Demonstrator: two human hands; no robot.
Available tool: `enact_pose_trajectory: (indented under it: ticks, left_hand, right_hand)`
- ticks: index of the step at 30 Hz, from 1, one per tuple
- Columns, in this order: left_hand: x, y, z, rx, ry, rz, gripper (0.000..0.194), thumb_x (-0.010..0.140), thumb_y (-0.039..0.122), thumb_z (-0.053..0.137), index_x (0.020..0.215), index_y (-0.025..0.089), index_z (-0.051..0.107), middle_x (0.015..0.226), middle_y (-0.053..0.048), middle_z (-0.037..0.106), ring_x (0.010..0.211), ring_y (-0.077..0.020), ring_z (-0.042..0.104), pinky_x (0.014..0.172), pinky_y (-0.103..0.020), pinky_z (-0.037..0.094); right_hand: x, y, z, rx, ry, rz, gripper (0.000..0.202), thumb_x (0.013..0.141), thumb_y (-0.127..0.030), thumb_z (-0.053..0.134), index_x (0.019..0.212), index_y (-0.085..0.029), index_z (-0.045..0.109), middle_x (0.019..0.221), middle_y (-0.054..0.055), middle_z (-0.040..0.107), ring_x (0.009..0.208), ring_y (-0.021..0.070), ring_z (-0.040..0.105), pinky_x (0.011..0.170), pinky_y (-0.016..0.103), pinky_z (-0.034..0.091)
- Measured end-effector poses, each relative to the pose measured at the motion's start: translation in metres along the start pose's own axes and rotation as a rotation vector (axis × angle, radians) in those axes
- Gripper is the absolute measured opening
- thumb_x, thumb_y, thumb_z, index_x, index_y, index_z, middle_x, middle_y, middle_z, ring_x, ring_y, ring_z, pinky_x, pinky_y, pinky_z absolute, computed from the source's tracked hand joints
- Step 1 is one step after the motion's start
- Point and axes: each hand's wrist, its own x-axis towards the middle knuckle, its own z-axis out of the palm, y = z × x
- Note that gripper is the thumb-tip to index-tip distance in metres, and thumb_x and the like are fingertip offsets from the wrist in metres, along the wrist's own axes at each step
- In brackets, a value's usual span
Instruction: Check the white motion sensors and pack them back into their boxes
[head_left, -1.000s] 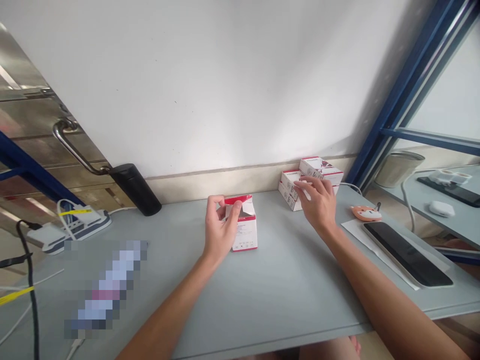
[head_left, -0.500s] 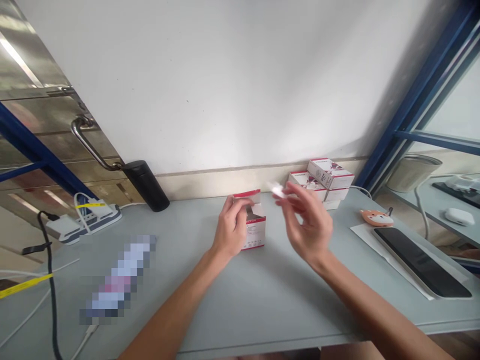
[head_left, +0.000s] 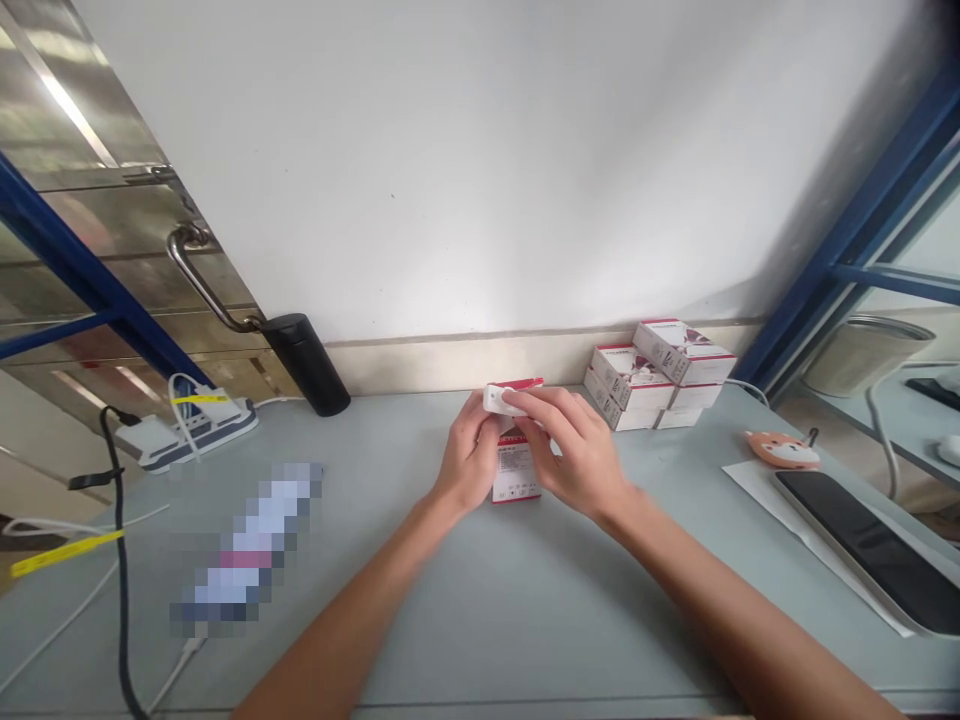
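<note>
A small white plastic piece (head_left: 495, 400) is pinched in my right hand (head_left: 574, 445), fingers closed on it from above, over the mouth of a small carton (head_left: 516, 475). The carton stands upright on the table, white with red edges, its red-edged top flap (head_left: 525, 383) raised at the back. My left hand (head_left: 471, 455) is closed around the carton's left side, its fingertips close beside the white piece. Whether those fingertips touch the piece I cannot tell. Both hands hide the carton's opening and what is inside.
Stacked white and red cartons (head_left: 637, 395) stand against the wall at right. Nearby lie an orange animal-faced item (head_left: 784, 450) and a dark-screened phone (head_left: 862, 545) on paper. At left are a black bottle (head_left: 307, 365), a power strip (head_left: 199, 435), cables and a blurred-out device (head_left: 251, 545).
My right hand has moved left with the white piece, from beside the carton to above its opening. My left hand stays at the carton's left side. The view has shifted slightly.
</note>
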Motion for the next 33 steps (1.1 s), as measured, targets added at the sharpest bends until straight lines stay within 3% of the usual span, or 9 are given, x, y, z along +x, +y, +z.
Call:
enact_pose_trajectory:
  ticks: [5,9,16,23,28,33]
  left_hand:
    - [-0.004,0.003,0.002,0.033,-0.023,0.014,0.028,0.108,0.029,0.039,0.102,0.024,0.066,0.099,-0.005,0.072,0.093,-0.0216,0.068,0.087,-0.036,0.055]
    - [-0.008,0.002,0.006,-0.027,0.075,0.020,0.011,0.109,0.035,0.043,0.110,0.027,0.051,0.103,-0.002,0.070,0.091,-0.0175,0.066,0.085,-0.033,0.053]
    - [-0.010,-0.008,0.007,0.027,0.128,-0.008,0.011,0.109,0.036,0.040,0.102,0.028,0.038,0.102,0.000,0.066,0.082,-0.0146,0.059,0.077,-0.029,0.048]
    - [-0.010,-0.009,0.008,0.029,0.157,0.010,0.016,0.107,0.041,0.048,0.102,0.027,0.040,0.101,-0.001,0.064,0.087,-0.0168,0.060,0.084,-0.031,0.048]
    - [-0.010,-0.009,0.007,0.052,0.168,0.037,0.010,0.106,0.033,0.046,0.101,0.027,0.040,0.091,0.001,0.057,0.081,-0.0165,0.054,0.079,-0.031,0.046]
    - [-0.009,-0.009,0.004,0.053,0.174,0.023,0.005,0.103,0.023,0.044,0.101,0.028,0.043,0.082,0.003,0.049,0.071,-0.0160,0.047,0.070,-0.030,0.042]
  right_hand:
    - [-0.001,0.001,-0.008,-0.124,-0.041,-0.122,0.064,0.092,0.004,0.048,0.145,-0.031,0.055,0.116,0.004,0.078,0.097,0.0170,0.075,0.080,0.033,0.050]
    - [0.001,0.006,-0.021,-0.223,-0.042,-0.110,0.059,0.089,0.001,0.052,0.136,-0.033,0.060,0.111,0.001,0.078,0.085,0.0170,0.073,0.080,0.035,0.044]
    - [0.007,0.010,-0.031,0.007,-0.187,0.082,0.033,0.097,-0.009,0.056,0.121,-0.029,0.066,0.093,-0.001,0.078,0.081,0.0189,0.069,0.084,0.038,0.042]
    - [0.014,0.004,-0.032,0.256,-0.253,0.338,0.032,0.096,-0.006,0.056,0.114,-0.029,0.069,0.109,-0.001,0.078,0.088,0.0180,0.071,0.087,0.037,0.045]
    - [0.013,0.005,-0.034,0.233,-0.352,0.221,0.030,0.093,-0.003,0.055,0.100,-0.026,0.072,0.105,0.001,0.079,0.093,0.0207,0.069,0.088,0.039,0.046]
    - [0.014,0.002,-0.036,0.231,-0.443,0.164,0.024,0.098,-0.010,0.055,0.101,-0.026,0.072,0.108,0.001,0.079,0.103,0.0229,0.067,0.098,0.043,0.047]
